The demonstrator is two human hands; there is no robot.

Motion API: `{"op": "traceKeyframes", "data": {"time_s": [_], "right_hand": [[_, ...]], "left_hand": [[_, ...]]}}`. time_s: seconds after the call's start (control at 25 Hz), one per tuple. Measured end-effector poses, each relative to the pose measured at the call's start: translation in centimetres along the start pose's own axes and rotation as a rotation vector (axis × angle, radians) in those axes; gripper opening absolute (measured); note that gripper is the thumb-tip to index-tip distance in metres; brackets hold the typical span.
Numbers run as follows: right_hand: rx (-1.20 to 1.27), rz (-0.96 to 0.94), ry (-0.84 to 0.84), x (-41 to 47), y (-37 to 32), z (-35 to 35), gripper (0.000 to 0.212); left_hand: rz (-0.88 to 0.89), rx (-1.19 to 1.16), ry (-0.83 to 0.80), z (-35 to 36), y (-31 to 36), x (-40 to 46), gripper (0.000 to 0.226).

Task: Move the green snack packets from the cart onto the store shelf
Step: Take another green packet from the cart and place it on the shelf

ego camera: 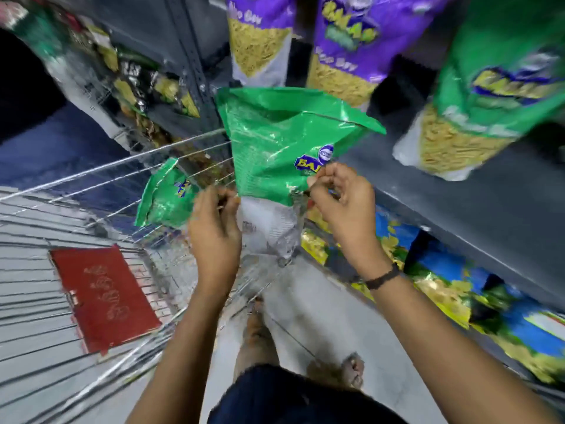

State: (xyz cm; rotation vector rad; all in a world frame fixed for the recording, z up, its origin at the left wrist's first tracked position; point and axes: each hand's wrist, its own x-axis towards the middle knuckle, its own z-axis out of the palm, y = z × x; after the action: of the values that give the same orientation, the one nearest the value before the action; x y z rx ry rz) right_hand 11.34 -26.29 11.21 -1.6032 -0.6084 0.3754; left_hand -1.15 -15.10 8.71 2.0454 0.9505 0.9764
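Both hands, left hand (214, 221) and right hand (339, 194), pinch-closed on green snack packet (275, 148) lower edges; looks light, crinkly, slippery film, so grip the seams.

the whole view is smeared by motion blur. the right hand (339, 197) covers the end of the logo on the green packet (275, 148), so the name cannot be read. the purple packets (345, 41) are cut off by the top edge. the cart (91, 179) wires are blurred.
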Motion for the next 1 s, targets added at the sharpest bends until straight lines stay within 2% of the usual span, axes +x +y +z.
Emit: {"op": "traceKeyframes", "data": {"time_s": [0.08,0.16,0.32,0.44,0.52,0.6,0.68,0.76,0.8,0.84,0.92,1.0], "right_hand": [[-0.042,-0.051,0.035,-2.8,-2.3,-6.0,0.037],[-0.109,-0.084,0.145,-5.4,-3.7,-13.1,0.038],[-0.277,-0.099,0.424,-8.2,-6.0,-27.1,0.028],[-0.312,-0.166,0.648,-8.6,-7.7,-34.7,0.017],[-0.336,-0.241,0.732,-8.5,-7.7,-37.3,0.015],[-0.425,-0.262,0.756,-9.1,-5.7,-38.9,0.012],[-0.533,-0.162,0.679,-10.1,-2.2,-39.5,0.005],[-0.507,-0.036,0.621,-11.0,0.4,-40.2,0.002],[-0.456,-0.030,0.645,-11.3,1.2,-40.7,0.003],[-0.396,-0.054,0.699,-11.4,1.4,-40.9,0.003],[-0.283,-0.090,0.884,-12.0,1.7,-40.4,0.006],[-0.201,0.018,1.003,-13.2,3.4,-38.3,0.006]], "left_hand": [[0.046,-0.109,-0.034,1.4,4.7,-3.7,0.007],[0.115,-0.194,-0.103,4.3,9.5,-7.2,0.008],[0.231,-0.346,-0.288,12.8,20.4,-11.8,0.011],[0.378,-0.475,-0.346,18.1,27.3,-13.1,0.006],[0.466,-0.498,-0.319,21.1,29.2,-13.2,0.005],[0.464,-0.480,-0.355,24.2,29.3,-13.7,0.005],[0.384,-0.383,-0.505,26.9,27.8,-14.5,0.006],[0.396,-0.301,-0.638,28.9,26.4,-15.2,0.007],[0.417,-0.312,-0.680,29.6,26.1,-15.2,0.009],[0.395,-0.370,-0.698,30.1,26.1,-15.0,0.013],[0.211,-0.506,-0.664,30.2,27.2,-14.4,0.015],[0.092,-0.567,-0.664,31.1,27.7,-13.4,0.025]]}}
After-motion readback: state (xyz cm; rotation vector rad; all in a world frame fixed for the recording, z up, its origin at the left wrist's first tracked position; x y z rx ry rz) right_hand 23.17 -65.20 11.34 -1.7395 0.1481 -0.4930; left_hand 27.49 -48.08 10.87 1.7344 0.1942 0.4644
